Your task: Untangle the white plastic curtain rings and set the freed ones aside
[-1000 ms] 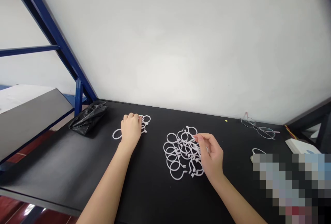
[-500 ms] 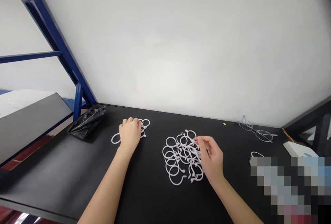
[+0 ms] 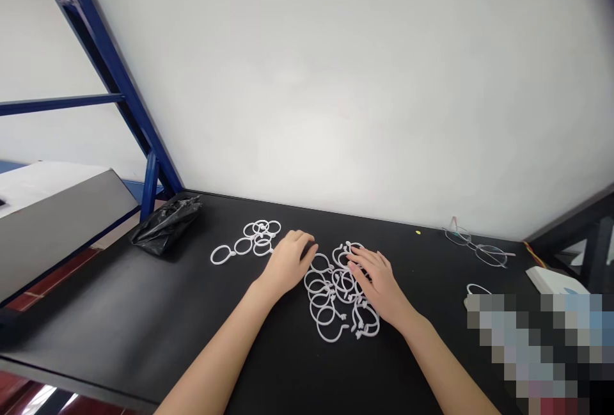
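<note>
A loose pile of white plastic rings [image 3: 330, 300] lies in the middle of the black table [image 3: 144, 332]. My right hand [image 3: 377, 284] rests flat on the pile's right side, fingers spread and open. My left hand [image 3: 288, 261] sits at the pile's left edge, fingers loosely curled down onto the table, nothing visibly held. Further left, a short chain of linked white rings [image 3: 252, 241] lies by itself, clear of both hands.
A crumpled black plastic bag [image 3: 167, 223] sits at the table's back left by a blue steel frame [image 3: 103, 66]. A pair of glasses [image 3: 474, 245] lies at the back right, with a single white ring [image 3: 477, 289] and a white box [image 3: 556, 281] beyond.
My left hand let go of the linked rings and moved right to the pile's edge. My right hand dropped from a pinch above the pile to lie flat on it.
</note>
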Action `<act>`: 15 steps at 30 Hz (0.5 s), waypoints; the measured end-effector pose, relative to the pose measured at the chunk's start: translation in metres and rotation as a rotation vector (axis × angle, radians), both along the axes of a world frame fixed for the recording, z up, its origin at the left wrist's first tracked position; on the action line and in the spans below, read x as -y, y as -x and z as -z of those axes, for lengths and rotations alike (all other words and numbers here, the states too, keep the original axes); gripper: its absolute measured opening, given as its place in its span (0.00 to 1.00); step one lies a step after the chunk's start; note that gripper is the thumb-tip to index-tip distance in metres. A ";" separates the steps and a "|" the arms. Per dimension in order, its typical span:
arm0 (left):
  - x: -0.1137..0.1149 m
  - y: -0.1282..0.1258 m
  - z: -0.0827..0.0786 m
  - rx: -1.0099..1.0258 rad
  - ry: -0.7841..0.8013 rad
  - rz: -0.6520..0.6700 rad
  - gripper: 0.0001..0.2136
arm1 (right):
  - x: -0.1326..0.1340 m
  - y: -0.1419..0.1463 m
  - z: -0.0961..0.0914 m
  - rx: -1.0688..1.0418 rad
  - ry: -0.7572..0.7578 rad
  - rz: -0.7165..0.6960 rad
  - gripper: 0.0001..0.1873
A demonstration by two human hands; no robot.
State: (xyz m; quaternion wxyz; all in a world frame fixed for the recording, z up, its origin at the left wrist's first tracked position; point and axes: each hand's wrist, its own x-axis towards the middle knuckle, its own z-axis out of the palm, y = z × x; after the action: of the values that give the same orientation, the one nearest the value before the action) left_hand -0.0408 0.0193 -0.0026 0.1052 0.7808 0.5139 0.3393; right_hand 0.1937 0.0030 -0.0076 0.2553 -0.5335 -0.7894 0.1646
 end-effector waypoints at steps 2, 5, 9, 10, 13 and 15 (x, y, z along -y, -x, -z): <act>0.004 -0.004 0.001 -0.017 0.029 0.032 0.10 | 0.000 0.000 0.000 -0.002 0.005 -0.001 0.20; 0.008 -0.010 0.003 -0.043 0.057 0.077 0.12 | 0.000 0.000 0.001 -0.003 -0.017 -0.004 0.20; 0.011 -0.016 0.007 -0.063 0.060 0.152 0.12 | 0.000 0.000 0.003 -0.030 -0.074 -0.016 0.18; 0.011 -0.017 0.007 -0.062 0.053 0.169 0.11 | 0.000 0.000 0.003 -0.041 -0.081 -0.016 0.18; 0.011 -0.018 0.008 -0.045 0.035 0.199 0.11 | 0.000 0.000 0.003 -0.088 -0.084 -0.012 0.17; 0.012 -0.018 0.008 -0.032 0.043 0.213 0.12 | 0.001 0.001 0.002 -0.117 -0.079 -0.012 0.17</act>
State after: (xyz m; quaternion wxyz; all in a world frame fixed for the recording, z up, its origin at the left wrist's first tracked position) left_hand -0.0227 0.0073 -0.0103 0.1492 0.8339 0.4368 0.3025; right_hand 0.1931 0.0022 -0.0093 0.3210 -0.5078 -0.7821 0.1655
